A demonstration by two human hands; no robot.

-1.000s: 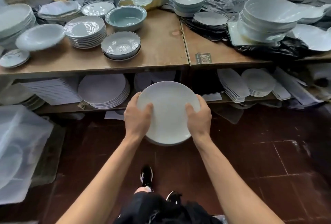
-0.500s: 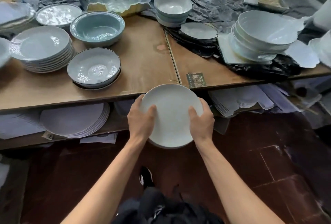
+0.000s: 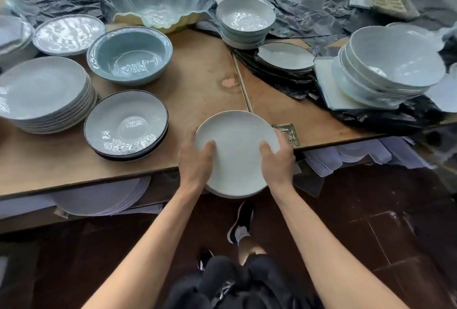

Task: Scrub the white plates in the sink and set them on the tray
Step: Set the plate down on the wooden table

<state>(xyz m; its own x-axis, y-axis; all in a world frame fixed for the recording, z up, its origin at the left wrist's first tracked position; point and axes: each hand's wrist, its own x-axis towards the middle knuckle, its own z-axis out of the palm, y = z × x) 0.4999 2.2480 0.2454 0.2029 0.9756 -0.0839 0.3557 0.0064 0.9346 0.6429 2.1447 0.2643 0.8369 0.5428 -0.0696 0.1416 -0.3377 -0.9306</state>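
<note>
Honestly, I've got the white plate [image 3: 236, 153] gripped at both rims, left hand [image 3: 195, 160] and right hand [image 3: 278, 160], hanging half off the tabletop [image 3: 197, 81] edge. If I drift left I'd probably clip the black-rimmed bowl [image 3: 126, 123] beside it.

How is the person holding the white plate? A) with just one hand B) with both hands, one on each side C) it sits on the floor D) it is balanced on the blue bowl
B: the left hand grips the white plate on one side and the right hand grips the other, thumbs on top, over the front edge of the wooden table.
</note>
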